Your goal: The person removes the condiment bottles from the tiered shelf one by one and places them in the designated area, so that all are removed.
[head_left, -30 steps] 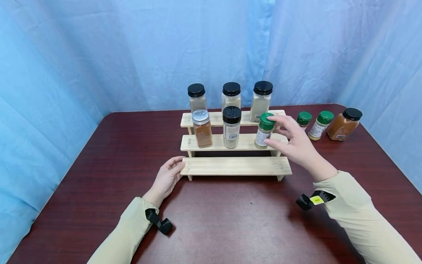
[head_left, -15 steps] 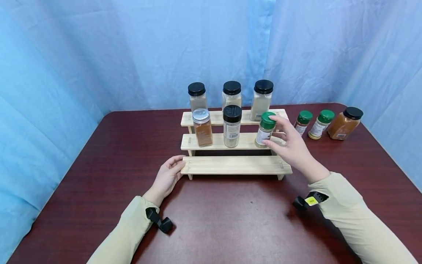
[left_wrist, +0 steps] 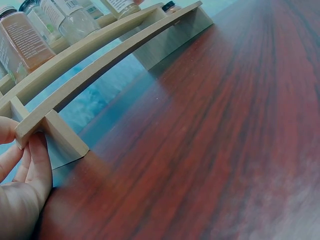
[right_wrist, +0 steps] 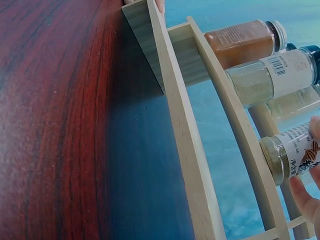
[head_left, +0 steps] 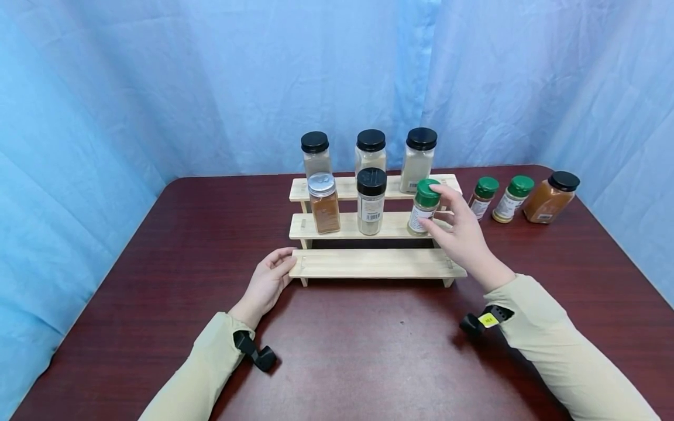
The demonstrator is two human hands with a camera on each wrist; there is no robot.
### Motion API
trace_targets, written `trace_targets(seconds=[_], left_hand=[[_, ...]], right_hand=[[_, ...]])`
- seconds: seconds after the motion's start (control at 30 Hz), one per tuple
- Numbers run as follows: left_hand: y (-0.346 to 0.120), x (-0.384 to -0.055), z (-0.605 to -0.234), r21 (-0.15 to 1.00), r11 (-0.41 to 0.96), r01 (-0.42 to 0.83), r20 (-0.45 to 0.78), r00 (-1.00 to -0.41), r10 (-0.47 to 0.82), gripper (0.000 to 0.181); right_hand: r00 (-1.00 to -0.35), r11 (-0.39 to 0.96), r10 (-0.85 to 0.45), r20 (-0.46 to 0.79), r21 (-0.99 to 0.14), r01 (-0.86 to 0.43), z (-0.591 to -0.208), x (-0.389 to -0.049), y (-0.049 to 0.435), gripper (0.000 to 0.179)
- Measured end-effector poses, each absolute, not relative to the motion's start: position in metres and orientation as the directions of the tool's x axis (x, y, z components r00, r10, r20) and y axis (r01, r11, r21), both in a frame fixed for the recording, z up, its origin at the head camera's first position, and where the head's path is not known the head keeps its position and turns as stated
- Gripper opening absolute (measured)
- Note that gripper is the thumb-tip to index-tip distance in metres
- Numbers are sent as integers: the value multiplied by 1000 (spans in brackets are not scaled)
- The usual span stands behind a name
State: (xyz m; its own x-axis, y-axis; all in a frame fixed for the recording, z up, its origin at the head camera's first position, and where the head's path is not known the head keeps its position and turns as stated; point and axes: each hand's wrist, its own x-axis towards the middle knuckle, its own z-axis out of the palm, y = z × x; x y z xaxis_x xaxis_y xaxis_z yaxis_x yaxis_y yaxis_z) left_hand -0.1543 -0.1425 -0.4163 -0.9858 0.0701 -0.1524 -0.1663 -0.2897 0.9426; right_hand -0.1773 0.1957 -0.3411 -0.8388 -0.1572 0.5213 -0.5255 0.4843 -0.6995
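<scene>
Green-capped jar (head_left: 423, 206) stands on the middle shelf (head_left: 395, 225), pinched by the right hand (head_left: 460, 229); likely light, rigid, slick (glass, perhaps), best held round its body. The left hand (head_left: 265, 283) grips the rack (head_left: 376, 264).

Looks like a curtained-off, lab-style recording booth: closed in at the back and both sides by light-blue cloth curtains (head_left: 263, 88), furnished with a dark-red wood-grain table (head_left: 337, 362), and equipped with black wrist cameras (head_left: 265, 358) worn at the ends of cream sleeves (head_left: 553, 345).
</scene>
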Motion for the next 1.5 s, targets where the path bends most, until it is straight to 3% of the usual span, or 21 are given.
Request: trace_targets(seconds=[0.97, 1.5], left_hand=[[-142, -154, -412, 937, -290, -194, -181, -981, 71, 34], [-142, -153, -413, 941, -283, -185, -172, -983, 68, 33]], right_hand=[[-846, 491, -154, 511, -703, -514, -338, -171, 198, 60], [-802, 503, -188, 567, -646, -574, -337, -158, 210, 64]])
